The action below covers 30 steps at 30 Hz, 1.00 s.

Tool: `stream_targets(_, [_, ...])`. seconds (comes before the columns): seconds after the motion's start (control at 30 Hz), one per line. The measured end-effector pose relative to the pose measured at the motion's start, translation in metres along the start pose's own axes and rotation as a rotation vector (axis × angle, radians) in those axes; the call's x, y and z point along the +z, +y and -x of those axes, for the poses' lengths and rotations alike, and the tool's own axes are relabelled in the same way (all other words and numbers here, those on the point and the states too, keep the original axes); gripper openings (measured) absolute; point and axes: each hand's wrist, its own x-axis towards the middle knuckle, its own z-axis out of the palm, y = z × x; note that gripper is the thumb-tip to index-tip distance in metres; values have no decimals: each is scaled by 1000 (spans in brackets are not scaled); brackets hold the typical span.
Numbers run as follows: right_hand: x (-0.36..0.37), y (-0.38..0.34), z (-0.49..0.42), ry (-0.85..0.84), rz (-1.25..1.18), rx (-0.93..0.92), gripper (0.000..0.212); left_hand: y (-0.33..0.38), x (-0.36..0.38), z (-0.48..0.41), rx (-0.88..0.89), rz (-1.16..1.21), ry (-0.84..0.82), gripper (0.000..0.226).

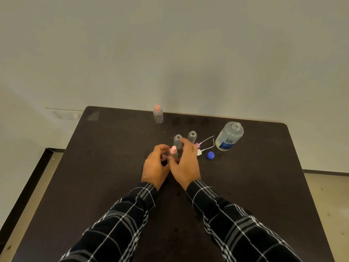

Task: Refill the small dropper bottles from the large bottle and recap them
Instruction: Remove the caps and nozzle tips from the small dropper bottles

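Curling round a pink-capped dropper bottle (173, 151) at the table's (264, 186) middle, left hand (154, 165) and right hand (186, 165) seemingly tighten it; another capped bottle (158, 114) stands at the far edge, two uncapped bottles (177, 140) await beside the open large bottle (229, 136).

The light is dim and warm, soft enough that only a faint shadow sits on the wall (198, 86). My right hand (186, 163) smears with motion, and the pink-capped bottle (173, 151) in my fingers looks blurry. The dark table (113, 167) bows outward at its edges.
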Motion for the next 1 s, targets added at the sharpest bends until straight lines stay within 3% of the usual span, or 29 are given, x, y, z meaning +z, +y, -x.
stream_targets(0.07, [5,0,2,66,-1,118,59,-1,0,1,4,15,-1,51])
stream_targets(0.17, [10,-1,-3,85,92,186,41,-3,0,2,11,4,-1,49])
stream_targets(0.27, [10,1,-5,91,168,98,27,-4,-1,1,20,2,1,47])
stream_targets(0.7, [-14,6,-11,-32,71,-277,30,-2,1,-6,41,1,-20,50])
stream_targets(0.83, [-28,22,-3,177,-84,-322,23,-4,-4,-10,47,-11,-17,51])
stream_targets(1.0, [-39,53,5,518,-456,57,26,-9,-13,-16,74,-36,29,50])
